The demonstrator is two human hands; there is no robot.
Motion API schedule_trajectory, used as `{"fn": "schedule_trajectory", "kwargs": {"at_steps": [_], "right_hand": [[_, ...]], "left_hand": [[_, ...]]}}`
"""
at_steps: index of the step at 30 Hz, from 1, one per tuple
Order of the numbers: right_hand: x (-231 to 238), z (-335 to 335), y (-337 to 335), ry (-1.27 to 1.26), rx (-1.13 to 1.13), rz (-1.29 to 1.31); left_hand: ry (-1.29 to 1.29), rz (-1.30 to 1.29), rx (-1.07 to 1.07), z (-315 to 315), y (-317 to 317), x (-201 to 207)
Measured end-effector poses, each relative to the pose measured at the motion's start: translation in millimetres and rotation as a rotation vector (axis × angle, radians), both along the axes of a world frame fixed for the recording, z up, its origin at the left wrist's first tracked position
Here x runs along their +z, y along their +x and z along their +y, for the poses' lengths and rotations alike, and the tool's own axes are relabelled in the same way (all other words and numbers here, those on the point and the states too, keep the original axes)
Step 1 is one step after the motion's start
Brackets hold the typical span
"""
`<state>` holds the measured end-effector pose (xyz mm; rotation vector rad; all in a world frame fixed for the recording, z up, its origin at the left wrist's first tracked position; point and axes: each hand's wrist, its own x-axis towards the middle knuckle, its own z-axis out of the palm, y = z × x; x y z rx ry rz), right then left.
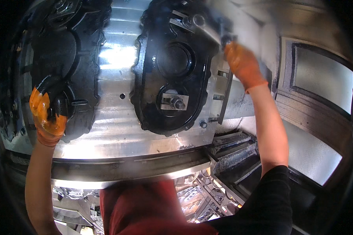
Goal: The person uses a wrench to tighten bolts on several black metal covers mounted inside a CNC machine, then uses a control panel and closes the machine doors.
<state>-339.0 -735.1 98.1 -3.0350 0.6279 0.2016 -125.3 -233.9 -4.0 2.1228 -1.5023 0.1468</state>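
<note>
A gloved right hand (pixel 243 66) closes around the end of a wrench (pixel 211 32), likely for leverage; its head lies beside the upper clamp (pixel 182 21) on the right cover (pixel 174 58), contact unclear. The left hand (pixel 49 115), half curled, rests against the left cover (pixel 59 49), perhaps for balance; whether it grips anything cannot be told.

Wrench (pixel 210 31): silver (blurred), slanting over right cover (pixel 174 80) | right cover: black, oblong | left cover (pixel 59 51): black, ribbed
</note>
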Motion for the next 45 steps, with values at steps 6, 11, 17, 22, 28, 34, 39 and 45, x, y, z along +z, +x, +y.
{"fn": "schedule_trajectory", "kwargs": {"at_steps": [6,11,17,22,28,34,39,45], "right_hand": [[-20,-60,40,-0.230,0.355,-0.005],[-46,-67,31,-0.180,0.221,0.018],[-46,2,11,-0.206,-0.153,-0.063],[-34,42,18,0.050,-0.484,0.010],[37,46,-40,0.445,-0.446,-0.288],[11,124,-135,0.261,-0.257,0.045],[-12,120,-132,0.203,-0.134,-0.013],[-22,100,-111,-0.093,0.047,-0.094]], "left_hand": [[-0.160,0.228,0.033,5,-5,-15],[-0.013,-0.043,0.008,-5,2,2],[-0.187,-0.072,0.029,-11,-3,-1],[-0.174,-0.168,-0.016,-15,-4,5],[-0.054,-0.169,0.038,-23,-9,19],[-0.141,-0.165,0.078,-10,-8,4],[-0.060,-0.114,0.150,1,-1,-9],[-0.117,-0.169,0.184,-4,3,-16]]}}
